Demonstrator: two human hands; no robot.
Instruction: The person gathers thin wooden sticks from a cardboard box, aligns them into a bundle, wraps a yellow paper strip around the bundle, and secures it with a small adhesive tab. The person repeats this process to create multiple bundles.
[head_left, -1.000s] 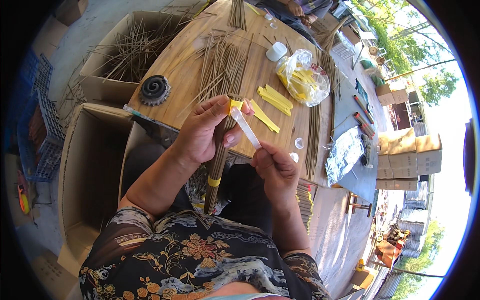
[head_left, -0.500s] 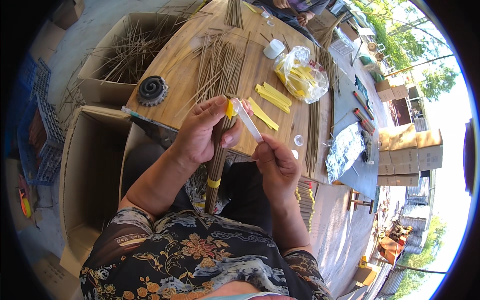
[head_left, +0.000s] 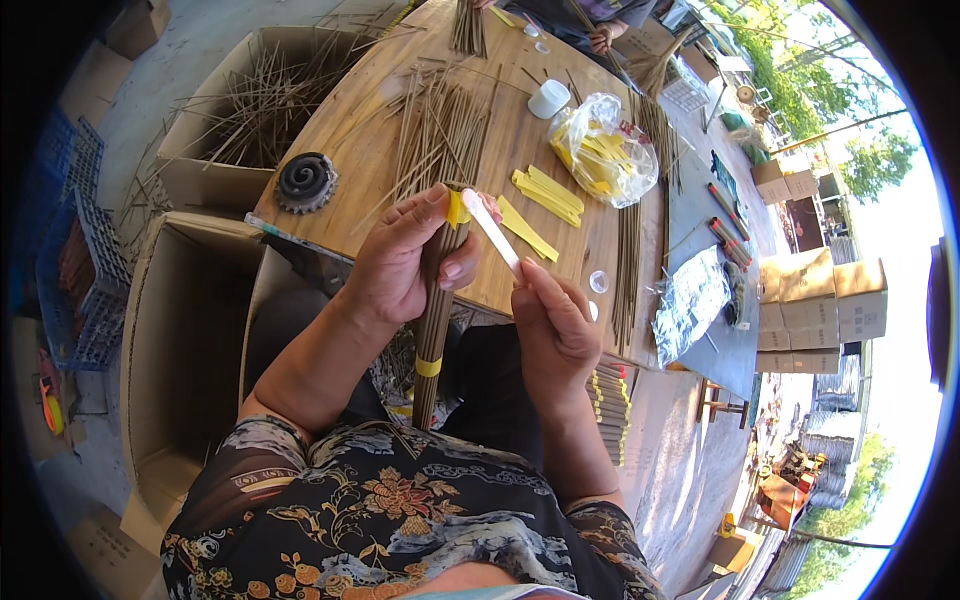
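A bundle of thin brown incense sticks (head_left: 428, 335) stands slightly tilted in front of me, its lower end down between my legs. My left hand (head_left: 405, 255) is closed round the bundle's upper part. A yellow paper band (head_left: 428, 367) circles it lower down, and a yellow piece (head_left: 457, 209) is wrapped near the top by my left fingers. From there a pale paper strip (head_left: 494, 232) stretches down to the right. My right hand (head_left: 555, 325) pinches the strip's free end between thumb and fingers.
On the wooden table (head_left: 340, 130) lie loose sticks (head_left: 440, 130), yellow paper strips (head_left: 547, 195), a plastic bag of strips (head_left: 603, 150), a white jar (head_left: 548, 98) and a black coil (head_left: 304, 182). Cardboard boxes (head_left: 190, 330) stand at left. Another person's hand (head_left: 601, 40) shows across the table.
The pale strip now looks straighter, and its upper end lies more neatly against the bundle. My right hand has shifted only slightly. The other person's hands have moved apart.
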